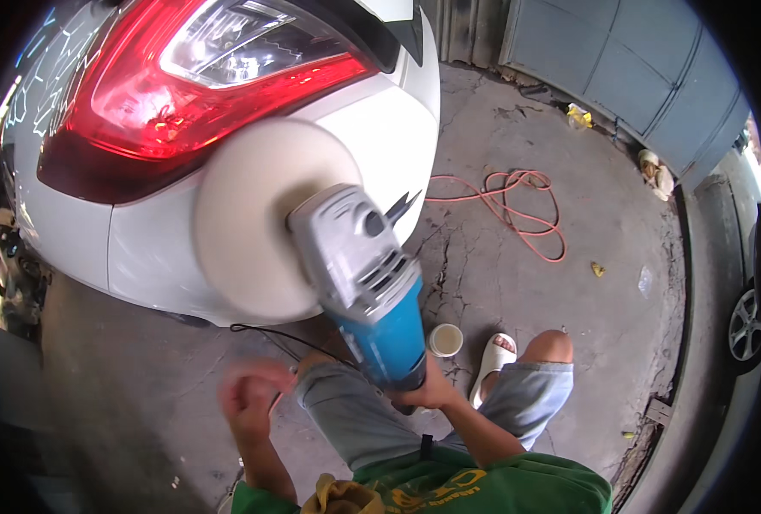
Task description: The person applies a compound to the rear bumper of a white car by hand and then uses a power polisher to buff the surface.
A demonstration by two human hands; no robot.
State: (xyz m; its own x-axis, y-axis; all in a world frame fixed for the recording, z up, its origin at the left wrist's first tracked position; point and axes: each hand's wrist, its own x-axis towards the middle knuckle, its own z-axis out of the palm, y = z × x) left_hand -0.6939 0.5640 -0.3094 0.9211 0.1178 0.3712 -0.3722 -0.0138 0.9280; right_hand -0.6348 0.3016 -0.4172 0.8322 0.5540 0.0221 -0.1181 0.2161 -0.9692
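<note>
My right hand [433, 389] grips the rear handle of a blue and grey rotary polisher [374, 302]. The tool's round off-white pad [258, 225], blurred at its rim, is up against or just in front of the white car's rear bumper [149, 250]. Directly above the pad is the red and clear tail light [155, 109]. My left hand [252, 392] is raised off the tool, to its lower left. Motion blurs it, and whether its fingers hold anything is not clear. A black cord [277, 333] passes below the bumper, behind the polisher.
An orange cord [515, 212] lies looped on the cracked concrete floor [599, 334]. By my foot in a white slide sandal [493, 363] stands a small white tub [445, 340]. A grey metal gate [637, 70] closes the far side; a car wheel [747, 326] shows at right.
</note>
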